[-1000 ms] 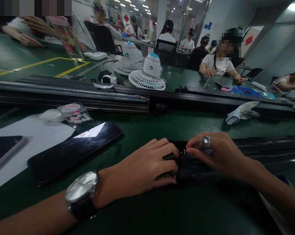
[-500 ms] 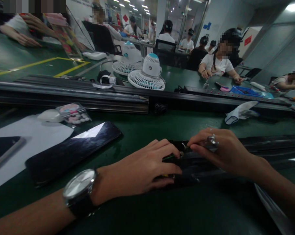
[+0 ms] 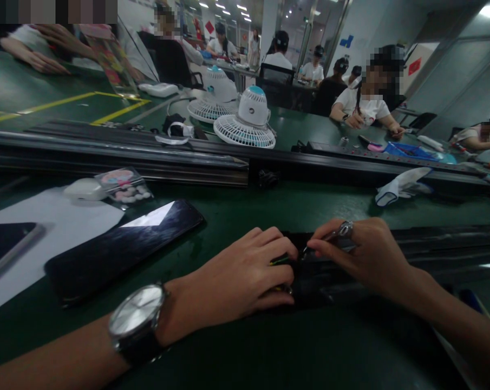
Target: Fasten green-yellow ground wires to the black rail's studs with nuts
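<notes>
Long black rail point(image 3: 431, 254); dark, glossy; end under left hand point(image 3: 245, 276).

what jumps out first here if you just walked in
Low in the middle, the left hand presses on a long black rail on the green table, while the right hand pinches a small silver tool at its end. A silver wristwatch sits lower left, and two white fans stand behind.

A long green worktable point(image 3: 318, 206) crossed by dark rails point(image 3: 118, 157) runs through a workshop lit by ceiling strip lights point(image 3: 222, 6); two white desk fans point(image 3: 247, 122) stand mid-table, while seated workers point(image 3: 360, 103) line the far benches before grey walls point(image 3: 451, 70)
</notes>
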`<state>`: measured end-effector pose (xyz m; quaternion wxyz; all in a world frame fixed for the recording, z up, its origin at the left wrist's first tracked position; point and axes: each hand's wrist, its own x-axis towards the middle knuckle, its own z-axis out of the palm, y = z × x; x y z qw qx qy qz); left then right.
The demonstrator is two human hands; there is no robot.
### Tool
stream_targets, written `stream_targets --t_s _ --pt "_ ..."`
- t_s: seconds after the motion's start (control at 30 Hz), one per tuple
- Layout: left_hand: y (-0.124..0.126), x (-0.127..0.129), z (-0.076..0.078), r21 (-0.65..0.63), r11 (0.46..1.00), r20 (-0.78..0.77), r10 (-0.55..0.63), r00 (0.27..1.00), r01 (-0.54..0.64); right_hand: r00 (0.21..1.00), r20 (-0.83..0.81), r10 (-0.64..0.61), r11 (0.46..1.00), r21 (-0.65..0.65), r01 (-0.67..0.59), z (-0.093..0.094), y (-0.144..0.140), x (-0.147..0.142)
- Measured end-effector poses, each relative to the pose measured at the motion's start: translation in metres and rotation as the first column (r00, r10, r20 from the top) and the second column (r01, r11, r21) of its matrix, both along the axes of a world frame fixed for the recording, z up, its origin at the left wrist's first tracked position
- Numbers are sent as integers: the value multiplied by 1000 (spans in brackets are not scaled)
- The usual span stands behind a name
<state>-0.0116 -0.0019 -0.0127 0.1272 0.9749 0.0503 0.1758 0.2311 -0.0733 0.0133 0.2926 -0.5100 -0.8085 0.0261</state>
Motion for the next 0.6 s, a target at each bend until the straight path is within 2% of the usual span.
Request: stream_targets --t_s 0.4,0.6 --pt "0 0 -3 -45 999 -52 -9 999 6 998 63 16 1000 -14 -15 -4 -2 -2" --pt "2 -2 6 -79 996 -72 -50 996 44 945 206 256 965 -106 -238 11 -2 10"
